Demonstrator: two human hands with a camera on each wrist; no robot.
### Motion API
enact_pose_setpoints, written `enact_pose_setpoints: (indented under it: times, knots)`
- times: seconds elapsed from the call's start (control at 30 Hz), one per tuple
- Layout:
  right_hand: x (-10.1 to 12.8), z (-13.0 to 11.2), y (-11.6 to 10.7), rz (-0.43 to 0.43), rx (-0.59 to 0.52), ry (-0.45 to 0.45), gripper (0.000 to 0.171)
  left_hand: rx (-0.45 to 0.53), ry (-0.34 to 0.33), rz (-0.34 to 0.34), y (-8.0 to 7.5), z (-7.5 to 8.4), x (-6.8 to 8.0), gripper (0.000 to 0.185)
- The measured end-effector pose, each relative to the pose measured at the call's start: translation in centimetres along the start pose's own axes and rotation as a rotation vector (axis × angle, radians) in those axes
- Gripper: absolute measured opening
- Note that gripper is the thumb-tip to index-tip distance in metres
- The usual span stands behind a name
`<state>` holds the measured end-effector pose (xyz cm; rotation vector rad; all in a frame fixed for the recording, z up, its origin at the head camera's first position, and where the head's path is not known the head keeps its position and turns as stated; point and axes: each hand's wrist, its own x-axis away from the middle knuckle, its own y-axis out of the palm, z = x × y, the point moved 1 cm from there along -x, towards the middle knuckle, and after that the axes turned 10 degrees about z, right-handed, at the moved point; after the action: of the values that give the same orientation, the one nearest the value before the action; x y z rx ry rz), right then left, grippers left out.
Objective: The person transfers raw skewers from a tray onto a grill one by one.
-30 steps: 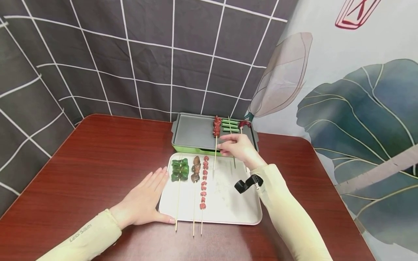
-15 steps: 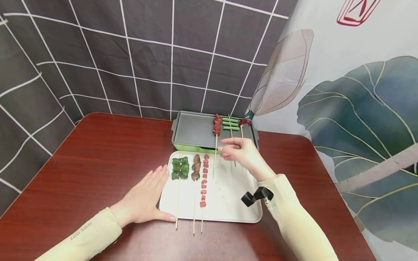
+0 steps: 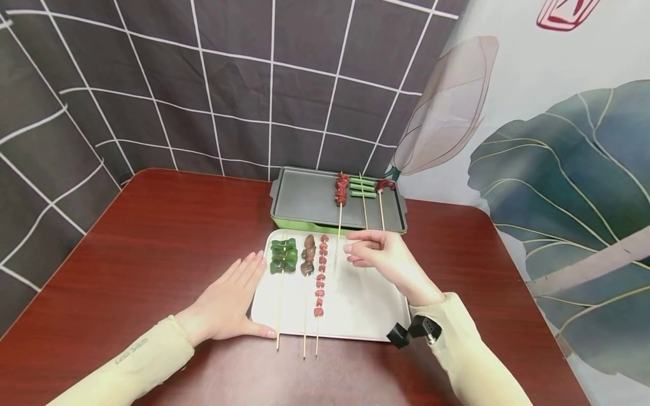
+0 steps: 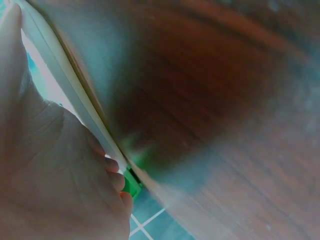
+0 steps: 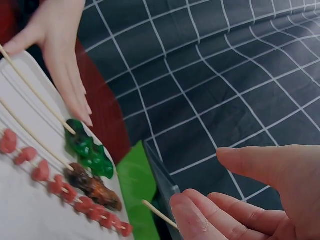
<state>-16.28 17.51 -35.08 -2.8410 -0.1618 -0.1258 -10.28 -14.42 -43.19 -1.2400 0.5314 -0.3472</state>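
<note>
My left hand (image 3: pixel 231 304) lies along the left side of a white tray (image 3: pixel 365 316), fingers straight, thumb at the near left corner. On the tray are a green pepper skewer (image 3: pixel 283 256), a brown meat skewer (image 3: pixel 307 256) and a skewer of small red pieces (image 3: pixel 320 282). Over the tray's far right part, my right hand (image 3: pixel 383 254) has thumb and fingers apart and holds nothing. Just left of its fingertips runs the stick of a red meat skewer (image 3: pixel 342 190), whose meat lies on the grill pan (image 3: pixel 304 194). In the right wrist view that stick's end (image 5: pixel 159 214) shows beside the fingers.
Also on the grill pan lie a green vegetable skewer (image 3: pixel 363 187) and a dark red curled piece on a stick (image 3: pixel 386 185). The pan has a green base (image 3: pixel 299 226) and adjoins the tray's far edge. Behind the brown table (image 3: pixel 167 237) hangs a checked cloth (image 3: pixel 228 90).
My right hand has drawn back toward me and slightly right, away from the red meat skewer's stick. That skewer stays on the pan. The left hand keeps its place at the tray.
</note>
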Motion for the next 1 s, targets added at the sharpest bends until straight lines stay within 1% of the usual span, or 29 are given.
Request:
enact_pose_setpoints:
  times: [0.23, 0.43, 0.53, 0.83, 1.0]
  knots:
    - [1.9, 1.4, 0.3, -0.028, -0.021, 0.029, 0.042, 0.006, 0.007, -0.002, -0.1, 0.1, -0.2, 0.136]
    - [3.1, 2.4, 0.9, -0.043, -0.040, 0.074, 0.044, -0.003, 0.009, -0.001, 0.1, 0.0, -0.2, 0.136]
    - [3.7, 3.1, 1.2, -0.061, -0.049, 0.081, 0.044, -0.005, 0.009, -0.002, 0.1, 0.0, -0.2, 0.136]
    - [5.2, 5.3, 2.5, -0.110, -0.089, 0.148, 0.042, -0.003, -0.002, -0.014, -0.2, 0.1, -0.1, 0.136]
    - [5.9, 5.9, 3.4, -0.126, -0.097, 0.178, 0.040, 0.011, -0.015, -0.012, -0.2, 0.0, -0.1, 0.137]
